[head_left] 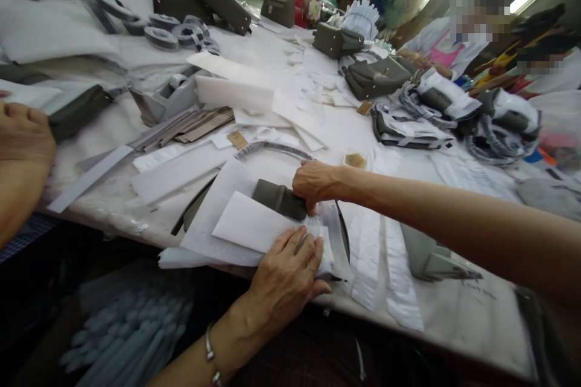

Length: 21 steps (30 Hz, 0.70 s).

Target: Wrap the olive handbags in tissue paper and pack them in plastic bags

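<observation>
A dark olive leather bag (195, 217) lies at the table's near edge, mostly covered by white sheets, with its wrapped handle (272, 146) curving up behind. My left hand (288, 266), with a bracelet on the wrist, rests with fingers stretched over the white foam sheet (252, 224) and the bag's lower right part. At the far side of that sheet, my right hand (313, 182) is closed, pinching the right end of a dark olive leather flap (272, 196). Thin white paper (204, 242) spreads underneath. The right fingertips are partly hidden.
Another person's hand (25, 136) is at the far left. Grey strips (200, 124), wrapped strap rolls (163, 38) and olive bags (376, 75) lie about. Flat plastic sleeves (399, 278) are to the right. People (458, 42) work across the table (490, 320).
</observation>
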Motion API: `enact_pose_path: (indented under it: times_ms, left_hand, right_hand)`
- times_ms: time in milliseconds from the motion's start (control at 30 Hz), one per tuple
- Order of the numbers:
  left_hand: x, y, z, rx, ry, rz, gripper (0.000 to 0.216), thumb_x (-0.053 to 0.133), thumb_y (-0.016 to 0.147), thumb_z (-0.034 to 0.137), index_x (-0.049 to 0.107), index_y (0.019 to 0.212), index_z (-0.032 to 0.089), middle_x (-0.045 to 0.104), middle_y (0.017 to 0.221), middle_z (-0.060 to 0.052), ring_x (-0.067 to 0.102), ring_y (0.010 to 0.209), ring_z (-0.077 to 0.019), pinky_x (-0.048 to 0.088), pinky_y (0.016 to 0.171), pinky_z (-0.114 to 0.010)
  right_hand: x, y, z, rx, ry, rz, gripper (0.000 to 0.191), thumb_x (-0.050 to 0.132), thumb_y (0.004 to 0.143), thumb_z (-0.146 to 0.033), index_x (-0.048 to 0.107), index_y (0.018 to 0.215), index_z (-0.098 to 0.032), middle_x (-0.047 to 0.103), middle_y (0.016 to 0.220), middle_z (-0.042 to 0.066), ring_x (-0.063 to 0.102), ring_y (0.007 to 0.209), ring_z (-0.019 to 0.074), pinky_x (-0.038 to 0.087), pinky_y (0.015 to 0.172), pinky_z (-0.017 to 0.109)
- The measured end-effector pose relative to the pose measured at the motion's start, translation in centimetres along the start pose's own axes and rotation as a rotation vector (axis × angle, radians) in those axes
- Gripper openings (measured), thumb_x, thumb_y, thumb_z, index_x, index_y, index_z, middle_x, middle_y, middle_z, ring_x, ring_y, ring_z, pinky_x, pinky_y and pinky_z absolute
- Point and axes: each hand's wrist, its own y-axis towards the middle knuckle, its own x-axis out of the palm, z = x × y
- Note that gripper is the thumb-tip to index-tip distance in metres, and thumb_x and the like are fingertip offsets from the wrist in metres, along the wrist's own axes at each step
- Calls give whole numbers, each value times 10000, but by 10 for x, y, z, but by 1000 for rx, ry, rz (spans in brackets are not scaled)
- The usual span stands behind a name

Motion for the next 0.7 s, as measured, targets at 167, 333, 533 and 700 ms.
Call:
enact_pose_path:
  times_ms: [167,333,533,700]
  left_hand:
    - [1,-1,0,9,21,3,643,543,897,591,528,1326,114,624,1299,-136,525,1286,-303,367,1119,-435]
    - [2,-2,-1,9,26,16,643,526,906,596,531,1325,109,632,1284,-128,527,1283,-299,357,1126,-428]
    - [2,-1,-1,-3,34,6,624,495,917,604,525,1330,138,617,1307,-146,523,1289,-286,369,1107,-432]
    - [0,1,-1,14,61,29,634,522,900,604,543,1307,119,625,1285,-159,543,1258,-296,370,1100,-435]
  right_hand:
    - [6,-1,32,49,18,171,555,926,541,-361,696,1025,-220,735,981,63,646,967,260,382,856,328]
    - [11,-45,54,319,261,442,195,748,793,-249,709,977,-201,727,990,53,651,895,207,408,766,280]
    - [46,-72,-9,286,671,467,222,601,902,-294,701,1084,-213,754,991,35,680,897,193,457,786,262]
    - [65,-48,-39,438,610,486,470,441,997,-414,496,1367,-130,720,1121,138,657,1055,263,426,895,329]
